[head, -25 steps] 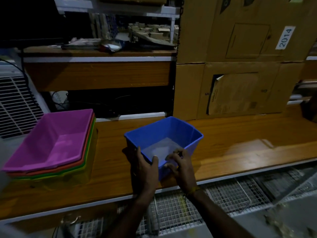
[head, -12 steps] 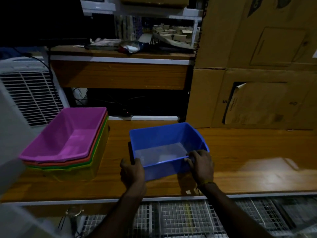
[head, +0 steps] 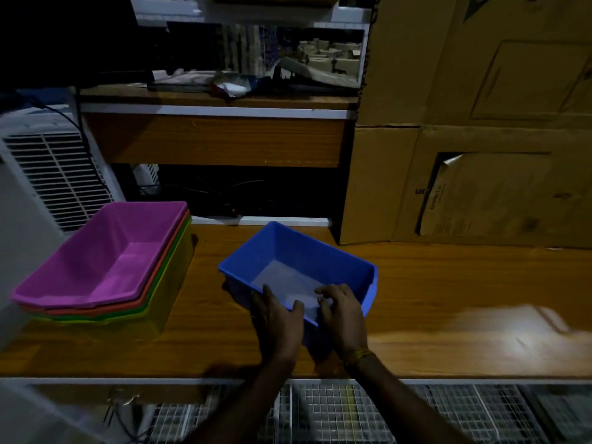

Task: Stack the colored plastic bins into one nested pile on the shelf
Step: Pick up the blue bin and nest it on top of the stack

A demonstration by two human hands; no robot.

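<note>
A blue plastic bin (head: 307, 254) sits turned at an angle on the wooden shelf (head: 448, 283), near the middle. My left hand (head: 277, 318) and my right hand (head: 342, 310) both grip its near long rim, side by side, fingers curled over the edge. To the left stands a nested pile of bins (head: 105, 267): a purple one on top, then orange, green and yellow rims below it. The pile is apart from the blue bin by a hand's width or more.
Large cardboard boxes (head: 474, 129) stand at the back right of the shelf. A white vented appliance (head: 54, 174) is at the far left. An upper wooden shelf (head: 217, 100) holds clutter. Wire mesh (head: 336, 411) lies below the shelf's front edge.
The blue bin has been rotated on the shelf. My hands shifted from its two ends to side by side on the near rim. The camera view also moved.
</note>
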